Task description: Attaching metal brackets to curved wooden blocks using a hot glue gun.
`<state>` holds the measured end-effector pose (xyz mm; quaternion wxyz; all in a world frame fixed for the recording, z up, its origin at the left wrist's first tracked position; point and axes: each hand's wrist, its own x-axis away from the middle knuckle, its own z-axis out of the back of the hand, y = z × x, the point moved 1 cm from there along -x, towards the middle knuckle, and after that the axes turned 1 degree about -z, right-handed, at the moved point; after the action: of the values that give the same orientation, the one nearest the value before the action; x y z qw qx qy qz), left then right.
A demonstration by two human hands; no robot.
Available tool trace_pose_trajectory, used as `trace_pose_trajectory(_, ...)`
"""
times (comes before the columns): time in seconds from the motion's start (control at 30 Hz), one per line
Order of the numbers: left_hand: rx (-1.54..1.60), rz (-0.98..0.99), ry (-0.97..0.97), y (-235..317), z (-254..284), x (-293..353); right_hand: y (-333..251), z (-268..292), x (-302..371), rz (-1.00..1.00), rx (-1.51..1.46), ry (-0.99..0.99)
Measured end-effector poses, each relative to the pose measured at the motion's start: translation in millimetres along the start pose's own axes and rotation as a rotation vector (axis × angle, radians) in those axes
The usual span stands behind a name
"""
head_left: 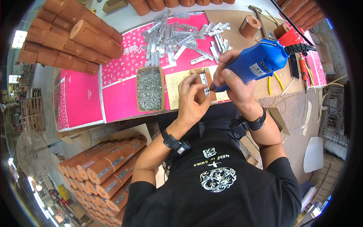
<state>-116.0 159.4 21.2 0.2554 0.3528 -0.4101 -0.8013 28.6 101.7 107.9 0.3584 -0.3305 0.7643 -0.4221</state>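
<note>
My right hand (242, 90) is wrapped round a blue electric screwdriver (255, 62), its dark tip pointing left and down. That tip meets a silver metal strip (204, 80) lying on an orange-brown cylinder (213, 95). My left hand (190, 100) grips the cylinder from the left, fingers curled by the strip; the fingers and screwdriver nose hide part of the piece. A small screw seems to be at the tip, too small to be sure. Left of this hand stands an open cardboard box (163, 90) full of silver screws (149, 89).
Many loose metal strips (185, 39) are heaped at the table's far middle. Orange-brown cylinders (75, 38) are stacked at far left, with another stack (109, 170) below the table. One cylinder (249, 27), a hammer (259, 19) and yellow-handled pliers (278, 81) lie right. A black cable (298, 49) trails from the screwdriver.
</note>
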Motion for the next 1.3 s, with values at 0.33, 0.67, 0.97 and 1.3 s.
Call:
trace_pose_trajectory(0.33,-0.041,0.042,-0.039,-3,0,-3,1,0,-2,0.001,-0.014,-0.002)
trace_pose_trajectory(0.67,-0.036,0.029,-0.016,-7,-2,-1,4,-1,-3,0.004,0.023,-0.011)
trace_pose_trajectory(0.97,-0.133,-0.1,-0.094,-23,-13,7,5,-3,-1,-0.041,0.034,-0.027)
trace_pose_trajectory(1.3,-0.157,-0.108,-0.14,-28,-14,9,10,-1,-1,0.055,0.237,-0.085)
